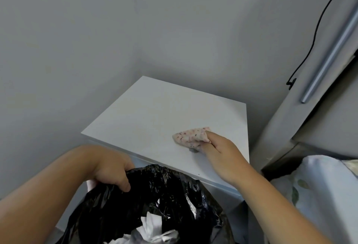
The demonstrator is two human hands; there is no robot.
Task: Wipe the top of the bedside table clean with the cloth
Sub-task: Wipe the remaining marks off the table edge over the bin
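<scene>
The white bedside table (147, 116) stands in the corner of the room, its flat top bare. My right hand (222, 152) presses a crumpled pink speckled cloth (190, 136) onto the top near its right front part, fingers closed around the cloth's near end. A small grey speck lies just below the cloth by my fingers. My left hand (114, 174) grips the rim of a black bin bag (166, 191) held against the table's front edge.
The bag holds crumpled white paper (151, 224). Grey walls close in behind and to the left. A headboard panel with a metal bar (329, 55) and a black cable (313, 38) rises on the right. A bed with a patterned pillow (319, 191) is at lower right.
</scene>
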